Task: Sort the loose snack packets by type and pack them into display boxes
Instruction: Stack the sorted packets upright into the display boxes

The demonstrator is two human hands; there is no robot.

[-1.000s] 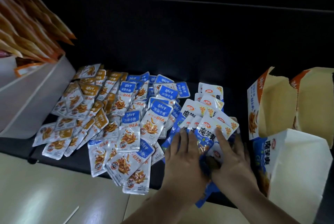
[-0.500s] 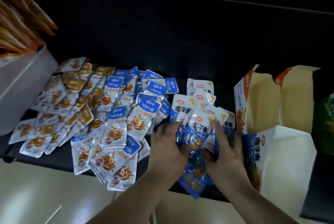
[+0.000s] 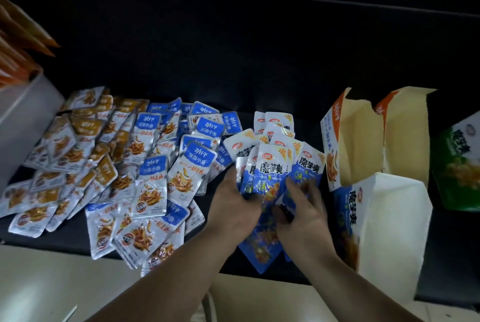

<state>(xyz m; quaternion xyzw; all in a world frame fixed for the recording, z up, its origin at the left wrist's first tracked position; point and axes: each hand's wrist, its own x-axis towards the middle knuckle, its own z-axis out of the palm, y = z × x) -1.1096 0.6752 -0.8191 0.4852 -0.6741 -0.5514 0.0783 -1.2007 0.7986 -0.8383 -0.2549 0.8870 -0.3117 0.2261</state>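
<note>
A person's left hand (image 3: 233, 207) and right hand (image 3: 304, 211) clasp a fanned bundle of blue konjac packets (image 3: 275, 169) just left of the matching blue display box (image 3: 346, 217). The fingers (image 3: 309, 191) are curled round its edges, likely squaring it for packing. Fish-snack packets (image 3: 192, 173) lie spread farther left of the box.

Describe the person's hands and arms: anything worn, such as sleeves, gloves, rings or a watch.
The left hand and right hand are bare: no gloves, and no rings or watch show. Both forearms are uncovered down to the frame's edge; no sleeve is in view. Dim light hides finer detail.
</note>
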